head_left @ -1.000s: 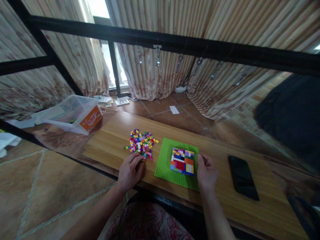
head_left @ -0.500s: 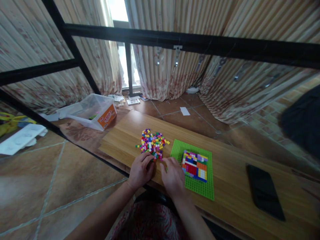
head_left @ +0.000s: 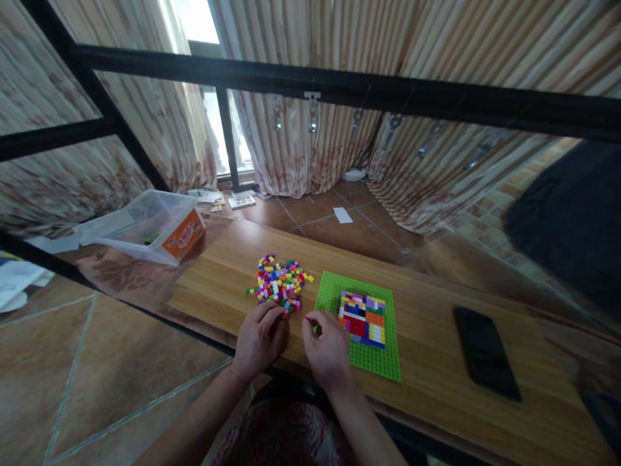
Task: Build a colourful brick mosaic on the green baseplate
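My right hand [head_left: 327, 346] is raised slightly beside the green baseplate [head_left: 373, 367], thumb and forefinger pinched on a small reddish toy brick [head_left: 309, 318]. My left hand [head_left: 258, 342] rests at the near edge of a pile of small coloured bricks [head_left: 279, 281], its fingers curled together. What lies between those fingertips, if anything, is too small to make out. On the baseplate stands a flat block of joined bricks [head_left: 359, 323] in red, white, orange, blue, yellow and purple. My right hand hides part of the baseplate's left edge.
A black phone [head_left: 486, 353] lies to the right on the wooden table [head_left: 427, 336]. To the left stands a clear plastic box [head_left: 145, 226] with an orange label. A black metal bar [head_left: 339, 87] crosses above the table's far side. Something dark [head_left: 572, 213] is at the far right.
My right hand has drawn back from the pile and closed its fingertips on the reddish brick. The left hand stays by the pile. The whole view has shifted, moving the scene leftward.
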